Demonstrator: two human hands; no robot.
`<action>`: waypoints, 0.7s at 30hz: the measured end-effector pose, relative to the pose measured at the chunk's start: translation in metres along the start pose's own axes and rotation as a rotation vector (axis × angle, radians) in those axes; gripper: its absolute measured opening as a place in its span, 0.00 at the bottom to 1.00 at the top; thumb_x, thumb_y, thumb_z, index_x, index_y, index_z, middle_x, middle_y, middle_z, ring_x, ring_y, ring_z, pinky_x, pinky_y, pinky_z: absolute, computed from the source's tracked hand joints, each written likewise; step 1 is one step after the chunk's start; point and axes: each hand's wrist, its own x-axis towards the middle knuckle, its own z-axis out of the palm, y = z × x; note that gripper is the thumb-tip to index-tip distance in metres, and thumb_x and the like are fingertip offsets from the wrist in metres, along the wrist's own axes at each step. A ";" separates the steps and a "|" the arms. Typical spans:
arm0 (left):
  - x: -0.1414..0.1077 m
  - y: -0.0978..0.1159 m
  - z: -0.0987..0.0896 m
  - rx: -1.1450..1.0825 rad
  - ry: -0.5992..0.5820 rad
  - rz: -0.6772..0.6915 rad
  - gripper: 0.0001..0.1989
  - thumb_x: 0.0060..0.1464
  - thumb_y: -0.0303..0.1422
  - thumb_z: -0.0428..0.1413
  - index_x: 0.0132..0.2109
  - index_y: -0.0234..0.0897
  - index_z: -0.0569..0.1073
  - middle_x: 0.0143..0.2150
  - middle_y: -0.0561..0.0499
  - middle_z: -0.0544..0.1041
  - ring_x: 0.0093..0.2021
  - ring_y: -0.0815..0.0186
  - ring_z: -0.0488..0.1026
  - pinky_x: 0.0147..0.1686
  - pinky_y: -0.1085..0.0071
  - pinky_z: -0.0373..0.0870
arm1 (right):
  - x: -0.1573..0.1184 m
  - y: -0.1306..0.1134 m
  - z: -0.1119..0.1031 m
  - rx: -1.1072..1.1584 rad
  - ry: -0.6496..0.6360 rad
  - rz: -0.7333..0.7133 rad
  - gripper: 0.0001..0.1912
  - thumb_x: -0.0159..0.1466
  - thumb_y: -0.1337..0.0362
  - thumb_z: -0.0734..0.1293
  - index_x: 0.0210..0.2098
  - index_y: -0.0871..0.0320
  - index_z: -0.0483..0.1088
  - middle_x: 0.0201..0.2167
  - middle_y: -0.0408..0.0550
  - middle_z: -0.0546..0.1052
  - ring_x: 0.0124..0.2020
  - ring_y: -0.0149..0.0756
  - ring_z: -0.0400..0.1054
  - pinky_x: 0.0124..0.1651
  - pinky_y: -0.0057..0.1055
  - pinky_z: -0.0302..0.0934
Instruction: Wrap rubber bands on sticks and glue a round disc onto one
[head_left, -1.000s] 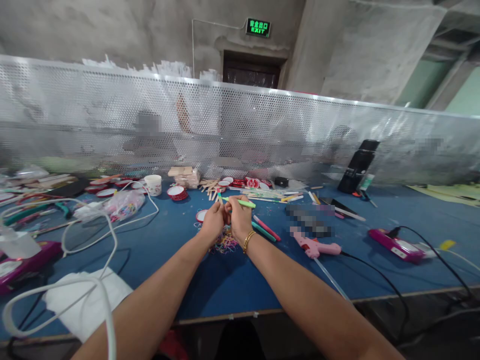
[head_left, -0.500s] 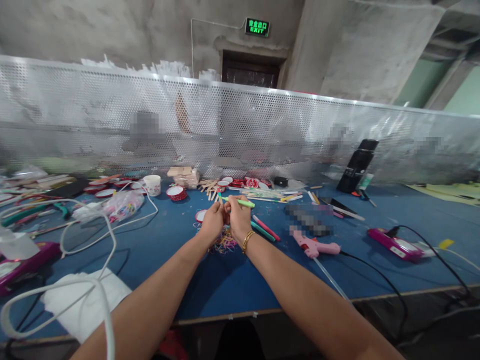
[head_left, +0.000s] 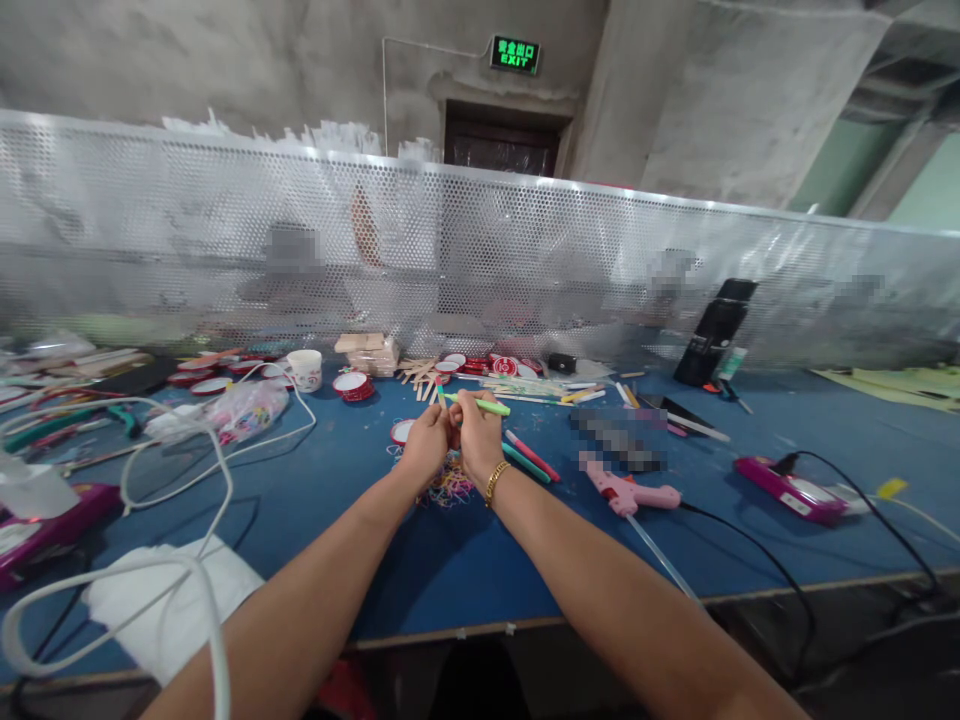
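My left hand (head_left: 426, 443) is closed around a thin stick (head_left: 441, 392), whose upper end shows green colouring. In my right hand (head_left: 480, 432) is a light green marker (head_left: 492, 407), gripped like a pen with its tip pointing left at the stick. The two hands meet above the blue table, and my fingers hide the lower part of the stick. Beneath them lies a tangle of colourful elastic bands (head_left: 448, 486). A small red-rimmed white disc (head_left: 402, 431) rests just left of my left hand. Right of my right hand lie a pink marker (head_left: 534, 457) and a teal marker (head_left: 525, 463).
A pink glue gun (head_left: 628, 492) with its cord lies to the right, near a purple power strip (head_left: 791, 490). White cable (head_left: 217, 470) loops across the left side. Farther back are a paper cup (head_left: 304, 370), wooden sticks (head_left: 421, 375) and a perforated metal screen (head_left: 510, 260).
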 end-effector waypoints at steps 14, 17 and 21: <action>0.001 -0.003 -0.001 0.031 0.016 -0.007 0.14 0.51 0.35 0.56 0.24 0.39 0.59 0.15 0.61 0.56 0.16 0.74 0.52 0.17 0.77 0.48 | -0.002 -0.002 0.000 -0.010 0.000 0.025 0.07 0.53 0.63 0.65 0.26 0.56 0.61 0.16 0.34 0.65 0.18 0.24 0.59 0.21 0.22 0.55; 0.001 -0.001 -0.001 0.033 0.018 -0.006 0.14 0.51 0.35 0.56 0.24 0.39 0.59 0.15 0.61 0.56 0.16 0.74 0.52 0.17 0.76 0.48 | -0.003 -0.004 0.001 -0.022 0.000 0.033 0.06 0.53 0.63 0.65 0.26 0.56 0.61 0.16 0.34 0.65 0.18 0.25 0.59 0.21 0.22 0.54; -0.001 0.001 0.000 0.079 0.031 0.007 0.13 0.52 0.33 0.54 0.23 0.38 0.59 0.15 0.60 0.56 0.16 0.74 0.51 0.17 0.76 0.48 | -0.002 -0.002 0.001 -0.015 -0.015 0.012 0.06 0.54 0.62 0.64 0.27 0.56 0.61 0.17 0.34 0.65 0.18 0.25 0.59 0.21 0.22 0.53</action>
